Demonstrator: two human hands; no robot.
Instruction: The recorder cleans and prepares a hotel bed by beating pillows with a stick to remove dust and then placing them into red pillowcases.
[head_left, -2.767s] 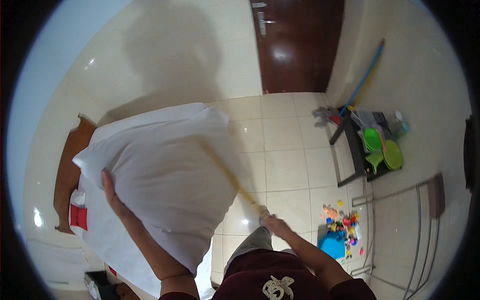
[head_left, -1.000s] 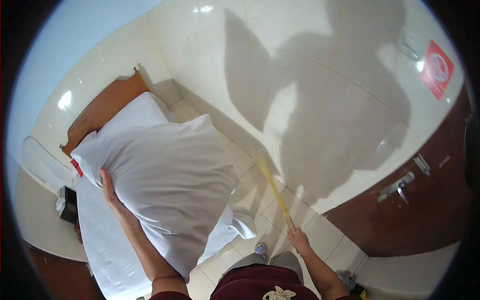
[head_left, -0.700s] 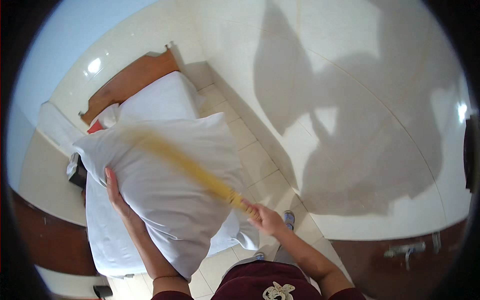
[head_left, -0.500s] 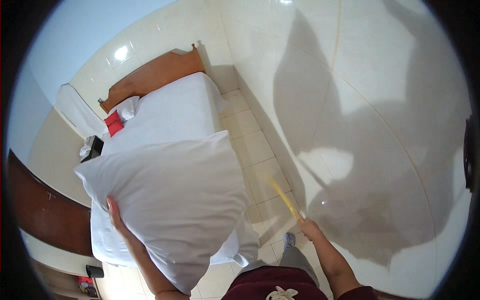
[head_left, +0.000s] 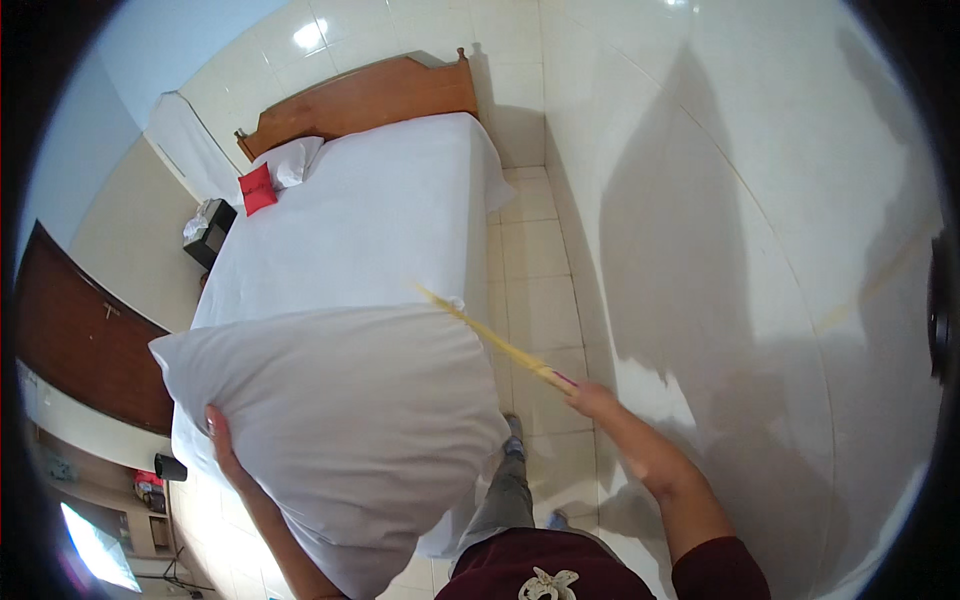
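Observation:
A large white pillow (head_left: 340, 430) is held up in front of me, over the near end of the bed. My left hand (head_left: 222, 440) grips it by its left side, with part of the hand and forearm tucked behind the cloth. In my right hand (head_left: 592, 400) is a long, thin yellow stick broom (head_left: 500, 345), closed in my fingers at its handle end. Its tapering tip reaches left across the pillow's upper right corner. Beyond the pillow, the bed (head_left: 370, 210) is spread with a smooth white sheet.
At the wooden headboard (head_left: 365, 100) lie another white pillow (head_left: 290, 160) and a small red cushion (head_left: 257, 190). A dark box-like thing (head_left: 208, 235) stands left of the bed. A tiled strip of floor (head_left: 535, 290) runs between bed and right wall. A lit screen (head_left: 98, 545) shows lower left.
My right hand has risen, and the broom has swung up and left from over the floor to the pillow's corner. My left hand keeps its hold. The view has shifted, and one foot has stepped forward.

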